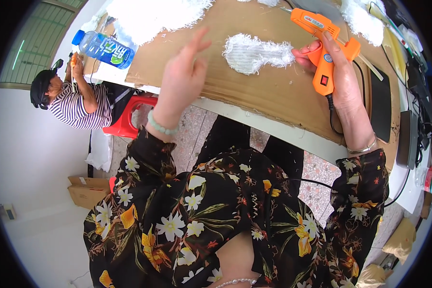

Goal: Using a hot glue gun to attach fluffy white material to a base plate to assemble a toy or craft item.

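My right hand (343,77) is wrapped around an orange hot glue gun (324,72), whose nozzle points to the far left. A pale glue stick (371,66) pokes out of its back end. The fingertips of that hand reach the narrow end of a white, frayed-edged fabric piece (254,54); whether they grip it I cannot tell. This piece lies flat on brown cardboard (216,89), wide at its left end. To its left, my left hand (185,72) is raised over the cardboard, fingers stretched out and holding nothing.
A blue-capped drink bottle (105,49) lies at the table's left. White frayed material (153,19) is heaped at the far left, with more (362,24) at the far right. The gun's black cord (332,115) hangs nearby. Beyond the left edge, another person (81,103) sits on a red stool (129,115).
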The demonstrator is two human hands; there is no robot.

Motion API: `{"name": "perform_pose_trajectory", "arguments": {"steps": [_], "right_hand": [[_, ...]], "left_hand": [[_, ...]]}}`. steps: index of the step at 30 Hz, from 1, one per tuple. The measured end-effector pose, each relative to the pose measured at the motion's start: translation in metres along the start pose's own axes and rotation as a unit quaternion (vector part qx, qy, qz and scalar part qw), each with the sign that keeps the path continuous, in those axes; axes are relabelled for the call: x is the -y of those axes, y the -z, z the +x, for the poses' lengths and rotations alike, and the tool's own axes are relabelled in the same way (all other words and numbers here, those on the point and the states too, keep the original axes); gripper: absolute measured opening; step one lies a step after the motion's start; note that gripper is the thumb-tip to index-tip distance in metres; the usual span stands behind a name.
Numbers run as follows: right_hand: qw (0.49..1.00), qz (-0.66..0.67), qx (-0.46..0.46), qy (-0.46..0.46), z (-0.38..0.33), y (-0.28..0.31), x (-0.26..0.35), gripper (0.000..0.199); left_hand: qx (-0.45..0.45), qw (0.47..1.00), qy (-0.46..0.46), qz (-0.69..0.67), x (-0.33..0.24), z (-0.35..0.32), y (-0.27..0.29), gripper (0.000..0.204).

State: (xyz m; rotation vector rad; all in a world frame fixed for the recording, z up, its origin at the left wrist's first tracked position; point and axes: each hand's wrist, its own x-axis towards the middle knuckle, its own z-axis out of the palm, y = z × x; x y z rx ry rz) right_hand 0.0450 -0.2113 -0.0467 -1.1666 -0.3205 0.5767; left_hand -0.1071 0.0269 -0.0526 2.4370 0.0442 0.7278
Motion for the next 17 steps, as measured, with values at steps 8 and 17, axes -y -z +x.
{"name": "perform_pose_trajectory", "arguments": {"steps": [8,17], "right_hand": [[0.994,-0.103,-0.001,0.030,0.003,-0.005,0.003,0.034],[0.995,-0.097,-0.004,-0.021,0.004,-0.006,0.000,0.032]], "left_hand": [[0.061,0.996,-0.040,0.044,-0.017,-0.009,-0.024,0.050],[0.040,0.996,-0.029,-0.070,-0.008,0.001,-0.022,0.053]]}}
